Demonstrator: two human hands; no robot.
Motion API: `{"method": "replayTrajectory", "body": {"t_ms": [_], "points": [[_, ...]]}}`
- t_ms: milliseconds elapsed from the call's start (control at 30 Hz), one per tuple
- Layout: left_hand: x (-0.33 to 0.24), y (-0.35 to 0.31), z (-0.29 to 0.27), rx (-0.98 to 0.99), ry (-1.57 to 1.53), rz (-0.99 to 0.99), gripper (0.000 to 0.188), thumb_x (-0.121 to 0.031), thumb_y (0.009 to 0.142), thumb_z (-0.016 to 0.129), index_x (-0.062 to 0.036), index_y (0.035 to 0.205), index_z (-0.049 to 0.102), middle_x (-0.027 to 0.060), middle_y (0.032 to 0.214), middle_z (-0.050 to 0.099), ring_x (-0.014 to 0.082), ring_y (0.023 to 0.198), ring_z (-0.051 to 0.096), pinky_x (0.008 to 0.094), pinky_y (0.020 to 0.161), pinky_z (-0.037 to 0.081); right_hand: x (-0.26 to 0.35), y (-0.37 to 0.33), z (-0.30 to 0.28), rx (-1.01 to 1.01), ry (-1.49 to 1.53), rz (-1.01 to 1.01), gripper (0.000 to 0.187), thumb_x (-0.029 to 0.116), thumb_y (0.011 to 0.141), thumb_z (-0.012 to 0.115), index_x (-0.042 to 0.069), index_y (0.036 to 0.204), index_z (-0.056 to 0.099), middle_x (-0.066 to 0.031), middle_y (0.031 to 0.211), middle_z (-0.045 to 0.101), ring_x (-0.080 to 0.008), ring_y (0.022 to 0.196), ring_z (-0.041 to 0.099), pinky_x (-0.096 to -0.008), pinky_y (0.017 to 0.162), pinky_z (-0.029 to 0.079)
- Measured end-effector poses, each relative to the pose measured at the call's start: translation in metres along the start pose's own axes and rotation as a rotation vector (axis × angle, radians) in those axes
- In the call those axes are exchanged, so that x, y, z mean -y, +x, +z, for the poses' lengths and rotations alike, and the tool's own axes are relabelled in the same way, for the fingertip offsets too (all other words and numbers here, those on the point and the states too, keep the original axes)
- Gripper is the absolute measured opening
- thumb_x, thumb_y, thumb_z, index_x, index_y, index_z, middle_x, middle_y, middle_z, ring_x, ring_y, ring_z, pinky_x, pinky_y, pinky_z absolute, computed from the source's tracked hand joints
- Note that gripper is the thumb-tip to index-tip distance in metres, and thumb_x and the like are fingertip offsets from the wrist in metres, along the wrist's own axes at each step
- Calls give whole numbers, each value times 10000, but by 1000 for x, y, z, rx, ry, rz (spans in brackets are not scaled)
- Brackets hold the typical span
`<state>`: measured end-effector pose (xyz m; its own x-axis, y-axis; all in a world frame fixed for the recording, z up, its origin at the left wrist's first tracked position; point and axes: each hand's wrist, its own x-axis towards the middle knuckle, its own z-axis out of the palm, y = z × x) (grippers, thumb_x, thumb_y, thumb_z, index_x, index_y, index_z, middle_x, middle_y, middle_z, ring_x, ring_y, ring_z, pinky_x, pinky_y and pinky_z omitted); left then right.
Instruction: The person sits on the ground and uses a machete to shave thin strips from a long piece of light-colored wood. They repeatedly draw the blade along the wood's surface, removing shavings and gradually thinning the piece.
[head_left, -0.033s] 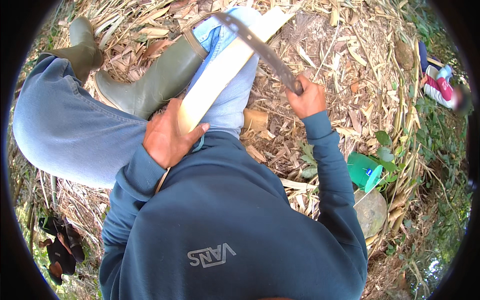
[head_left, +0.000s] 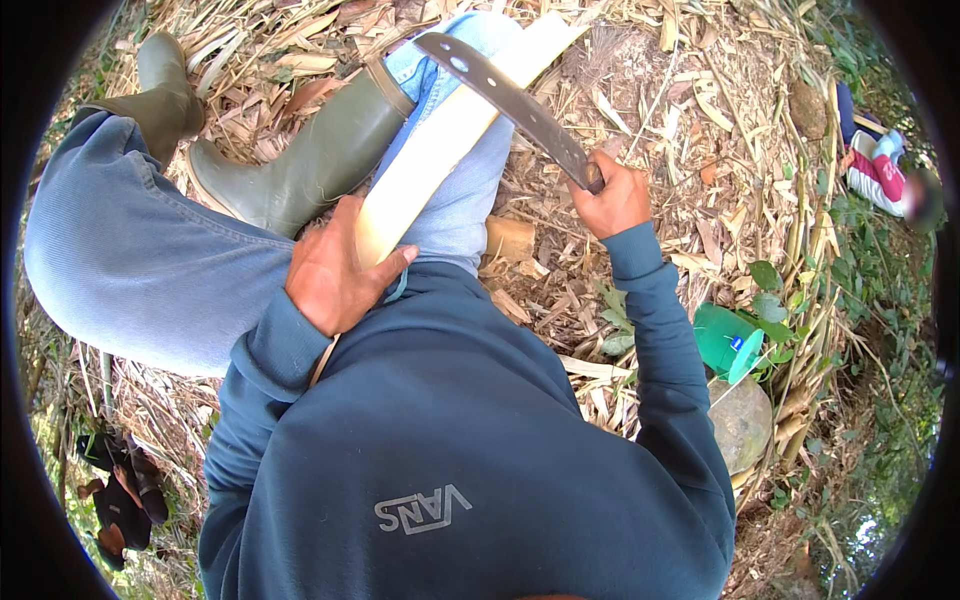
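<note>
A long pale slat of wood (head_left: 425,170) slants across my thigh, from my lap toward the far edge of the view. Its near end is in my left hand (head_left: 335,265), thumb along one edge and fingers partly hidden on the other side. My right hand (head_left: 615,198) is wrapped round the handle of a machete (head_left: 515,100). The dark blade, with several holes in it, crosses over the far half of the slat. Whether the blade touches the wood, I cannot tell.
Shavings and dry strips (head_left: 680,150) litter the ground. To my right are a green plastic container (head_left: 722,338) and a rounded stone (head_left: 740,425). A short wood block (head_left: 510,240) lies beside my thigh. Another person (head_left: 878,175) is at the far right; dark footwear (head_left: 125,495) lies lower left.
The machete's tip has shifted slightly left and nearer to me, and its blade looks sharper than in the blurred earlier frame. My left hand and the slat have stayed put.
</note>
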<state>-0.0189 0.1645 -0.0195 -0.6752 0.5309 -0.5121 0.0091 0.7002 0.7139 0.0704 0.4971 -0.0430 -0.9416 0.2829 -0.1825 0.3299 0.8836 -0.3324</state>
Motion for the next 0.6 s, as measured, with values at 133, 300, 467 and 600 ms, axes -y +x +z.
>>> {"method": "replayTrajectory", "body": {"t_ms": [133, 300, 467, 600], "points": [[-1, -1, 0, -6, 28, 0, 526, -333, 831, 795, -13, 1152, 529, 241, 940, 679, 427, 909, 663, 455, 788, 516, -13, 34, -4, 131, 29, 359, 205, 227, 800, 648, 38, 864, 693, -165, 628, 661, -290, 546, 663, -456, 633, 555], [3, -1, 0, -8, -2, 17, 518, -328, 826, 797, -17, 1136, 524, 240, 938, 680, 444, 892, 657, 464, 777, 516, -15, 31, -8, 134, -62, 215, 198, 242, 801, 650, 53, 840, 691, -163, 605, 649, -288, 530, 652, -455, 610, 544], [1, -2, 1, -4, 52, -20, 527, -312, 820, 797, -17, 1150, 512, 250, 947, 680, 457, 909, 651, 481, 785, 513, -44, 60, -5, 4, -68, 338, 241, 276, 794, 640, 36, 770, 647, -197, 653, 654, -380, 630, 652, -473, 649, 515], [-3, -1, -1, 4, 73, -45, 539, -307, 818, 797, -8, 1159, 504, 263, 954, 678, 458, 926, 651, 493, 786, 515, -39, 64, -8, 82, -124, 412, 274, 319, 756, 652, 50, 797, 691, -221, 691, 666, -406, 695, 667, -475, 707, 527]]}}
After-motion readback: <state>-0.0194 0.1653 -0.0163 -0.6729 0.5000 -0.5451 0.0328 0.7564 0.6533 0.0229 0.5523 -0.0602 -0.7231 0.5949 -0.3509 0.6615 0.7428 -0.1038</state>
